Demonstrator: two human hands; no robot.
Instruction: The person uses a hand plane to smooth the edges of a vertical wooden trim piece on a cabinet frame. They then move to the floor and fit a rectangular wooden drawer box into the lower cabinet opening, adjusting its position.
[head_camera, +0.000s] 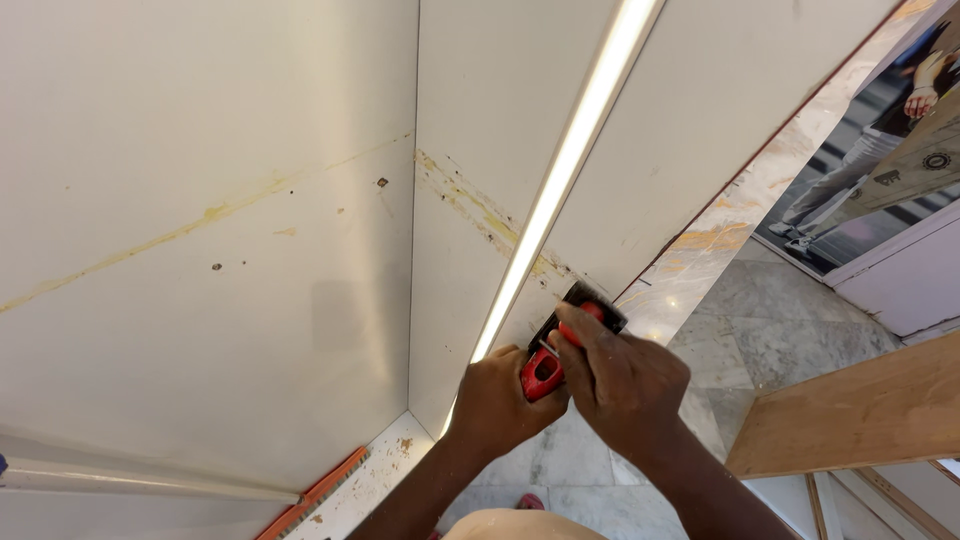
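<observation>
I see both hands on a red-and-black hand tool (560, 345), pressed to the white panel (690, 130) beside the lit light strip (560, 180). Left hand (500, 400) fingers wrap its red handle; right hand (625, 380) fingers close over the top. Marble floor (770, 330) below.

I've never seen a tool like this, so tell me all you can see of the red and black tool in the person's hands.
The tool is small, with a red body, looking like plastic, and a black head at its upper end. It tilts up to the right, its black head pressed against the white panel beside the lit strip. The left hand grips its lower red part; the right hand covers its top.
</observation>
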